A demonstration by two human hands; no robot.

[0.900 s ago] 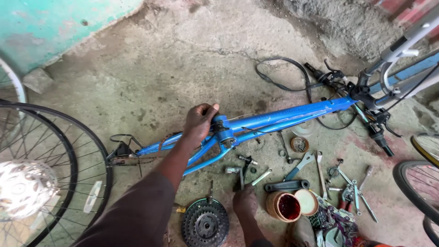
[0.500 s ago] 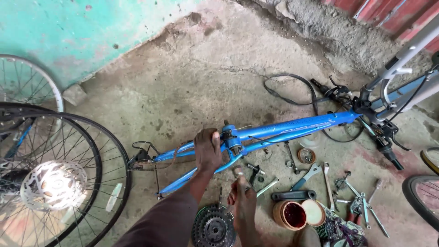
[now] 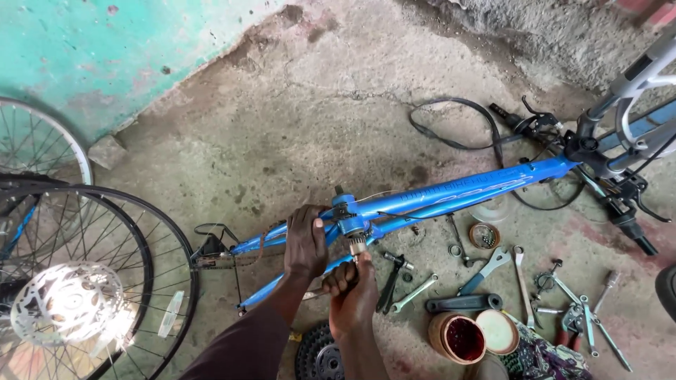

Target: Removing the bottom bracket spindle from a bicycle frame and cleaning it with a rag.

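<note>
Left hand (image 3: 305, 243) draped over blue bicycle frame (image 3: 451, 193), fingers wrapped around tube. Right hand (image 3: 352, 292) below frame's bottom bracket (image 3: 350, 225), fingers curled on its spindle.

My left hand (image 3: 305, 243) reaches forward on a straight, sleeved arm, palm down, fingers curled over and thumb pointing toward my right hand (image 3: 350, 290). The right sits just beside and below it, closed into a loose fist with knuckles up, wrist bare and slightly bent.
</note>
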